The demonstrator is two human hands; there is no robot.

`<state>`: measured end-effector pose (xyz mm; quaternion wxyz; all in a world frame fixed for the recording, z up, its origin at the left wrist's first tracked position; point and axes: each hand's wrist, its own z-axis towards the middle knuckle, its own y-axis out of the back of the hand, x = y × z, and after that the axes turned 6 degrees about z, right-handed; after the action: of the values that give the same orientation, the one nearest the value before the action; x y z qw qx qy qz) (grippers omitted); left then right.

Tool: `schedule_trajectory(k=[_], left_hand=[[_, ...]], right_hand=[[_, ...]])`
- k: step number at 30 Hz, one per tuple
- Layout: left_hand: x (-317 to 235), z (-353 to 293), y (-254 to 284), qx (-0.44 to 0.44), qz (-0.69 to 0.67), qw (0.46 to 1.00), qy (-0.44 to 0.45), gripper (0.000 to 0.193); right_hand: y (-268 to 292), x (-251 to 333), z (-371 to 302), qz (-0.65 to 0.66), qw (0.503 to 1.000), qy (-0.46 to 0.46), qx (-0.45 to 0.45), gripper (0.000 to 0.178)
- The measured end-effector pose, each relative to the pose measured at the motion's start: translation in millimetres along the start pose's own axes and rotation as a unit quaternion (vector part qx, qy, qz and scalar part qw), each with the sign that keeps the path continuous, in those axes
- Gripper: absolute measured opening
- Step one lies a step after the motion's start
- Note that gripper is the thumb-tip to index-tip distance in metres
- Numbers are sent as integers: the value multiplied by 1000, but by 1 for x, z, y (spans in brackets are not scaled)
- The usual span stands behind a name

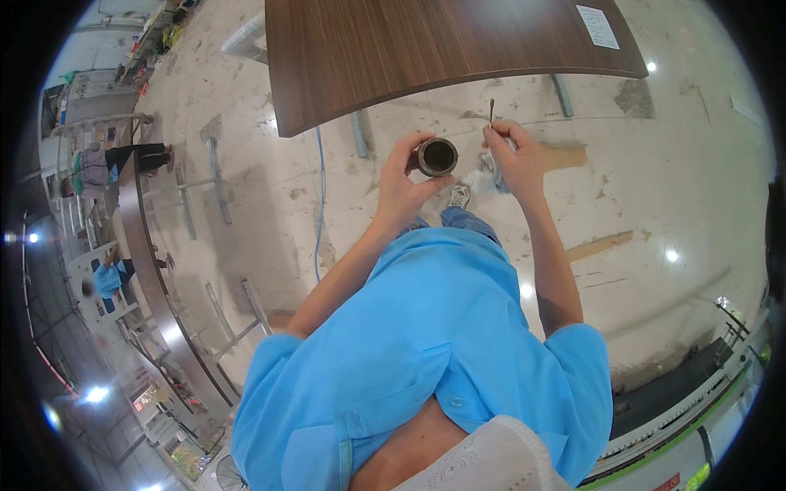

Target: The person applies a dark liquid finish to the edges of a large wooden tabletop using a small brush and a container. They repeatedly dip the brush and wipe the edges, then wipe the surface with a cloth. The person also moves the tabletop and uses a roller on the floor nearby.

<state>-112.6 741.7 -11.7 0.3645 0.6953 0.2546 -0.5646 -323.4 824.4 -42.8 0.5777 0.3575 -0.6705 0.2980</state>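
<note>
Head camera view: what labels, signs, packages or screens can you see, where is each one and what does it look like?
Paper label: white rectangular sheet with dark print, lying flat near the far right corner of the brown wooden tabletop.
Sign: small red panel at the lower right rim, beside a green strip; too small to tell more.
Packages or screens: none clearly visible.

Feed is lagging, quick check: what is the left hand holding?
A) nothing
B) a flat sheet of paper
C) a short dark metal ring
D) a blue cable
C: the left hand grips a short dark metal ring, open end facing the camera.
</note>
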Motion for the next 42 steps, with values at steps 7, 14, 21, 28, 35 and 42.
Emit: schedule_trajectory(k=[7, 14, 21, 28, 35, 42], left_hand=[[-13, -14, 2, 9, -59, 998, 11, 74], [-19, -22, 9, 8, -42, 999, 11, 72], [-22, -19, 10, 16, -43, 999, 14, 72], [-24, -16, 10, 36, -40, 998, -8, 76], [-23, -16, 12, 30, -22, 999, -14, 72], [-23, -19, 12, 29, -38, 999, -26, 72]], right_hand=[[-48, -46, 55, -67, 987, 121, -82, 19], [-49, -56, 71, -90, 983, 139, -83, 18], [-53, -56, 73, -77, 976, 146, -140, 19], [-57, -59, 71, -101, 976, 103, -164, 18], [-61, -57, 72, -109, 982, 144, -53, 19], [-44, -58, 80, -89, 965, 134, -208, 17]])
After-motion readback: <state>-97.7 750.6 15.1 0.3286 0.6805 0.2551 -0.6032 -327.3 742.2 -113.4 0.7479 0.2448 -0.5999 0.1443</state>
